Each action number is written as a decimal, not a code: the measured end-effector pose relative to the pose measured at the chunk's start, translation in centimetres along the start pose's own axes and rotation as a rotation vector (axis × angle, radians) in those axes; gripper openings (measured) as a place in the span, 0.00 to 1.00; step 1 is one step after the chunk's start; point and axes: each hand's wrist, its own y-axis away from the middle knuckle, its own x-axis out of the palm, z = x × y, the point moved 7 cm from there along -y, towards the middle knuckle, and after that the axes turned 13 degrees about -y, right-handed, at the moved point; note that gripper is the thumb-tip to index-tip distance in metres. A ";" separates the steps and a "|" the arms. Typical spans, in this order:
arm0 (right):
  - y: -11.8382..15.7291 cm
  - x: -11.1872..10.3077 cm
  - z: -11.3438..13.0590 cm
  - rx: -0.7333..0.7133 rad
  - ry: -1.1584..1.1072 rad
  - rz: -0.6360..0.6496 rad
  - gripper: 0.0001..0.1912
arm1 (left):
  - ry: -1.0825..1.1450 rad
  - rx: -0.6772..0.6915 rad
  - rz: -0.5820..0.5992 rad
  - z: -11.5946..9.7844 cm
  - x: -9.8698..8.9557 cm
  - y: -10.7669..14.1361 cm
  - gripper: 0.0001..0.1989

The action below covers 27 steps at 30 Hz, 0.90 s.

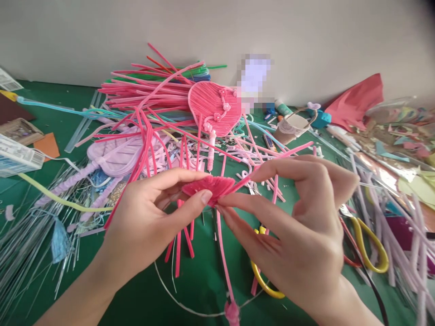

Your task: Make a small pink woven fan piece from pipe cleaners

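Note:
Between the thumb and fingers of my left hand (142, 222) is a deep pink, ridged fan-shaped piece made of pipe cleaners (207, 184). My right hand (302, 231) pinches the lower right edge of that piece with thumb and fingers. Its index finger rests against a pink pipe cleaner strip (243, 182) sticking out to the right. Below the piece, a thin pink and dark stem (222, 253) runs down to a pink wrapped knob (232, 312). The exact joint between stem and piece is hidden by my fingers.
Behind my hands lie a pink heart-shaped fan (212, 106) and a heap of pipe cleaners (149, 88). A lilac fan (115, 154) and thin wires (37, 244) spread at left. Yellow-handled scissors (370, 246) and a small basket (292, 129) are at right. A pixelated screen (254, 77) stands behind.

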 end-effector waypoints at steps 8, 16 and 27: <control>-0.1 0.0 0.1 -0.007 0.016 -0.024 0.05 | 0.002 -0.018 -0.011 0.1 0.0 0.1 0.09; -0.1 0.2 -0.1 -0.002 0.004 -0.006 0.05 | 0.051 -0.061 -0.016 0.1 0.2 0.2 0.08; -0.5 0.1 -0.2 0.040 -0.013 0.019 0.06 | 0.032 -0.046 -0.004 -0.7 0.2 0.3 0.05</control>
